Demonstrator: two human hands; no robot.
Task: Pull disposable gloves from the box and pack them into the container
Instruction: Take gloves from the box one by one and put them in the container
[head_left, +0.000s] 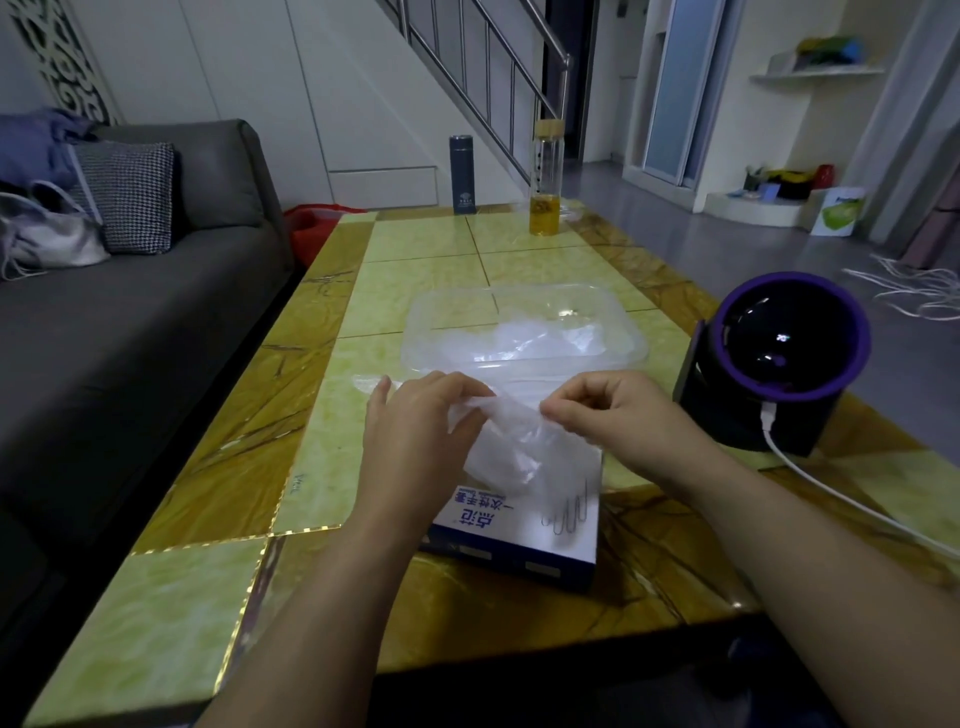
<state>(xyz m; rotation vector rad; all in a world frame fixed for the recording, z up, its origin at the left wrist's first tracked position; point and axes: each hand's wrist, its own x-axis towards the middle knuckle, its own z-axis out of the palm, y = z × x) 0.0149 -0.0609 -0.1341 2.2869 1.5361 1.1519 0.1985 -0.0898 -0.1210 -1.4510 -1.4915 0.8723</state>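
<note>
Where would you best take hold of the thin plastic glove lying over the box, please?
Pinch its raised far edge from above, one pinch at each side, where the left hand and right hand now hold it. The glove is limp, crumpled film draped over the box, so probably only a lifted fold offers purchase.

Setting: home living room. A grey sofa (156, 322) with a checked cushion (130, 200) sits beside a tiled coffee table (426, 244); a railed staircase (395, 119) rises behind. A flask (462, 174) and a glass bottle (545, 182) stand at the table's far end.
</note>
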